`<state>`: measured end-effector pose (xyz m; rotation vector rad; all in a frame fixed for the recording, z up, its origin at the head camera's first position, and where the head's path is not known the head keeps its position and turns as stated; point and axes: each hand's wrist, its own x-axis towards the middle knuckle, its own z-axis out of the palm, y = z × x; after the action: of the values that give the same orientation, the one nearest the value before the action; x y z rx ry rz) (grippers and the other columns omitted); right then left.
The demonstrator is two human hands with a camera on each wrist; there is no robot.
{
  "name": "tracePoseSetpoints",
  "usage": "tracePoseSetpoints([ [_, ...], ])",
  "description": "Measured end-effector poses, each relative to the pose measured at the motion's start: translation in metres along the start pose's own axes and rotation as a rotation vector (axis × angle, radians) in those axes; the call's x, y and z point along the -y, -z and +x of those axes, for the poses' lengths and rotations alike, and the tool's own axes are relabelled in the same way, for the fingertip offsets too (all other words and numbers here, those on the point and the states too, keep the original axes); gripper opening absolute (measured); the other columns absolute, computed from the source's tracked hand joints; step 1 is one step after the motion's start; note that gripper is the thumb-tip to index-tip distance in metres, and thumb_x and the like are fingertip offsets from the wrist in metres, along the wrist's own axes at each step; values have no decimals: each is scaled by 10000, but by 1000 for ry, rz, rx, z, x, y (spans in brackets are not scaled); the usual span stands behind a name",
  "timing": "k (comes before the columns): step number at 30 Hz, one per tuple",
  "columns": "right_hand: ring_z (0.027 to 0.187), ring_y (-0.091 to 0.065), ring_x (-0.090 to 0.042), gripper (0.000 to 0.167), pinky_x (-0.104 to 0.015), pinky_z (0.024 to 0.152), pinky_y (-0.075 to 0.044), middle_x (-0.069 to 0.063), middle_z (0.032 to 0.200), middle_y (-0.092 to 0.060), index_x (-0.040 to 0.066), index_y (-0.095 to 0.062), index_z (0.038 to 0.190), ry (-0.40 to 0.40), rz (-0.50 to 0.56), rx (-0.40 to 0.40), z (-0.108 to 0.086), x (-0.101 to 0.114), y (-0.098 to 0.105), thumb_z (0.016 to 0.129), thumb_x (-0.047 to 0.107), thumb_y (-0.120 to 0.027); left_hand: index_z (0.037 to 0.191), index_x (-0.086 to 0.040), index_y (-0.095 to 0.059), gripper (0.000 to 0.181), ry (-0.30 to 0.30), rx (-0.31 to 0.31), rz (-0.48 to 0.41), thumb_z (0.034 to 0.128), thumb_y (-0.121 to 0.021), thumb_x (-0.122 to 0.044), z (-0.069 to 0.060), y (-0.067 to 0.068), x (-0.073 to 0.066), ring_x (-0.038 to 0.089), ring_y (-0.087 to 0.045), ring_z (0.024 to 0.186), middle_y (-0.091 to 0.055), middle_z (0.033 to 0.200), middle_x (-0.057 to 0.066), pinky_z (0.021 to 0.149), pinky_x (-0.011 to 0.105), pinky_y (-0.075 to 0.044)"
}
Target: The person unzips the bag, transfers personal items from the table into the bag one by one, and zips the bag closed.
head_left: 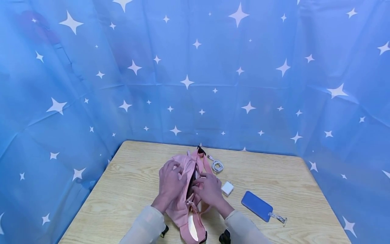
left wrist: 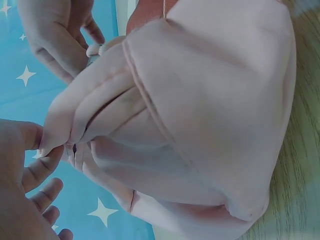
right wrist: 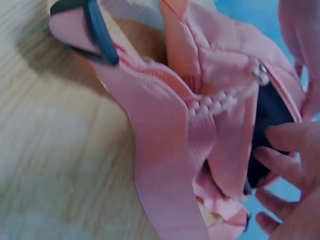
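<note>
A pink sling bag [head_left: 179, 206] with a wide strap [right wrist: 155, 135] lies on the wooden table, its zipped opening [head_left: 191, 183] showing a dark lining. On the bag's left side is my left hand [head_left: 171, 181]; in the left wrist view its thumb and forefinger pinch a fold of the pink cloth. My right hand [head_left: 209, 189] comes from the other side, fingers spread and loosely bent at the mouth of the opening. Its thumb and forefinger lie over the dark lining, with nothing visible between them. A pale beaded zipper pull [right wrist: 215, 103] hangs near the opening. The bag's contents are mostly hidden.
Right of the bag lie a coiled white cable [head_left: 217, 166], a white charger block [head_left: 227, 188] and a blue phone-shaped rectangle [head_left: 257, 205] with a clear strap [head_left: 278, 218]. Small black objects [head_left: 224, 237] sit near the front. A blue star-patterned curtain [head_left: 195, 67] surrounds the table [head_left: 128, 176].
</note>
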<state>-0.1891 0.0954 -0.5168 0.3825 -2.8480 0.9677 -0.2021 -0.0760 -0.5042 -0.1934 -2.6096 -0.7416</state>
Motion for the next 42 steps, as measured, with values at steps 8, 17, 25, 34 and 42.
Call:
tracePoseSetpoints([
  [8, 1240, -496, -401, 252, -632, 1007, -281, -143, 1284, -624, 151, -741, 1030, -55, 1, -66, 2, -25, 20, 799, 250, -754, 737, -134, -684, 142, 7, -16, -34, 812, -708, -252, -1, 1, 6, 289, -468, 1282, -640, 1157, 49, 1081, 510, -317],
  [17, 1330, -412, -387, 348, -635, 1061, -218, -130, 1356, -563, 174, -688, 1170, -163, -53, -50, 2, -54, 41, 837, 263, -731, 758, -119, -693, 151, 7, -25, -37, 802, -709, -262, -2, 5, 12, 313, -462, 1281, -642, 1162, 84, 1073, 538, -309],
  [25, 1342, -390, -384, 389, -654, 1066, -217, -147, 1378, -534, 158, -660, 1216, -176, -136, -39, 0, -74, 52, 847, 266, -718, 751, -120, -703, 151, 16, -33, -26, 811, -705, -258, -1, 6, 17, 315, -456, 1291, -637, 1163, 67, 1064, 541, -311],
  [34, 1334, -380, -409, 395, -656, 1062, -212, -179, 1373, -522, 140, -656, 1203, -151, -231, -24, -8, -87, 53, 832, 252, -733, 772, -103, -709, 171, 28, -30, -18, 816, -698, -268, 0, 12, 21, 317, -447, 1309, -641, 1190, 84, 1069, 533, -309],
  [42, 1327, -394, -379, 307, -640, 1078, -214, -156, 1367, -527, 167, -700, 1088, -147, -283, -7, -12, -88, 41, 814, 298, -749, 754, -111, -701, 157, 68, -11, -27, 822, -700, -253, 0, 17, 25, 316, -430, 1331, -635, 1197, 77, 1090, 527, -289],
])
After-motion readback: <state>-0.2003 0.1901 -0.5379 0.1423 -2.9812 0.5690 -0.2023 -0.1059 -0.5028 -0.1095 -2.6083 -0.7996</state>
